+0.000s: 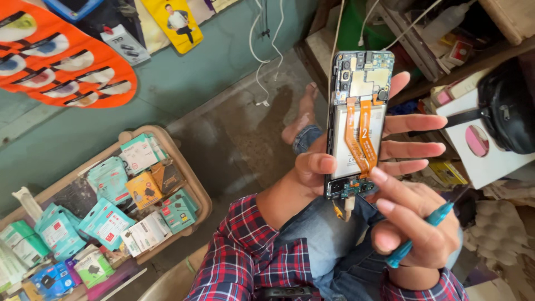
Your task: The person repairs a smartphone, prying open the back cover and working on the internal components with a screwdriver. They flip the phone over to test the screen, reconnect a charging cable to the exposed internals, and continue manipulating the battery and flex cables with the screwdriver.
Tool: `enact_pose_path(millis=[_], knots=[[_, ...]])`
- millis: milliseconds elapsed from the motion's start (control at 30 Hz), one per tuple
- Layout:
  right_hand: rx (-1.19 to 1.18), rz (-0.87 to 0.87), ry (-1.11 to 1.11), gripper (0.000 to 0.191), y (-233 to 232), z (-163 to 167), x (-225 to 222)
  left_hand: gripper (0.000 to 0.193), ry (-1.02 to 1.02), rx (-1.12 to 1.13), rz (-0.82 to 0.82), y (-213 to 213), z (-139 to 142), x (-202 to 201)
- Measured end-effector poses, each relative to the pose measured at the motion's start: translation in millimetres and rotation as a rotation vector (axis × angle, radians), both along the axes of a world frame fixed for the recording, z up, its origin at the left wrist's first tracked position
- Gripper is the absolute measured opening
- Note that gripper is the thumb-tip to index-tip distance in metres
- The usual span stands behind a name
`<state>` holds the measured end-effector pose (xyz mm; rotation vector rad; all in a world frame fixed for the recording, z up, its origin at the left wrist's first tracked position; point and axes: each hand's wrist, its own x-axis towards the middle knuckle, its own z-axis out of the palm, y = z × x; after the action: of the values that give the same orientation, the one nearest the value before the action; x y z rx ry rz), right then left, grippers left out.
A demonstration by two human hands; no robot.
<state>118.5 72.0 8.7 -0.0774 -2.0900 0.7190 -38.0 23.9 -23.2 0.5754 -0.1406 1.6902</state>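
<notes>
The opened black smartphone without back cover (358, 124) is showing its white battery, two orange flat cables and green circuit board. The left hand (356, 156) is clasping it by both edges above the lap, long axis upright, camera end pointing up. The right hand (415, 223) is pinching a blue-handled screwdriver (423, 231), fingertips touching the phone's lower end. Well apart at the left, a beige tray (195, 178) is holding small teal and white accessory boxes.

Phone repair shop — accessory packets in tray (196, 184), cluttered parts shelves (423, 61).
</notes>
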Motion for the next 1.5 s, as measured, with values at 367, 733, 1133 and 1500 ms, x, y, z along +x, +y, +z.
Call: enact_pose_path(millis=[367, 733, 1133, 1500], knots=[[0.232, -0.113, 0.092, 0.028, 9.9, 17.5, -10.5, 0.126, 0.042, -0.003, -0.036, -2.3, 2.8, -1.1], [0.122, -0.272, -0.13, 0.019, 2.4, 45.0, -34.8, 0.121, 0.162, -0.131, 0.155, -11.4, -10.8, 1.4], [0.113, -0.42, -0.109, 0.021, -0.2, 15.9, -45.6, 0.109, -0.018, -0.17, 0.051, -14.1, -48.1, 11.2], [0.129, -0.425, -0.123, 0.017, -1.5, 18.1, -47.9, 0.089, -0.023, -0.135, 0.164, -12.2, -62.9, 20.9]])
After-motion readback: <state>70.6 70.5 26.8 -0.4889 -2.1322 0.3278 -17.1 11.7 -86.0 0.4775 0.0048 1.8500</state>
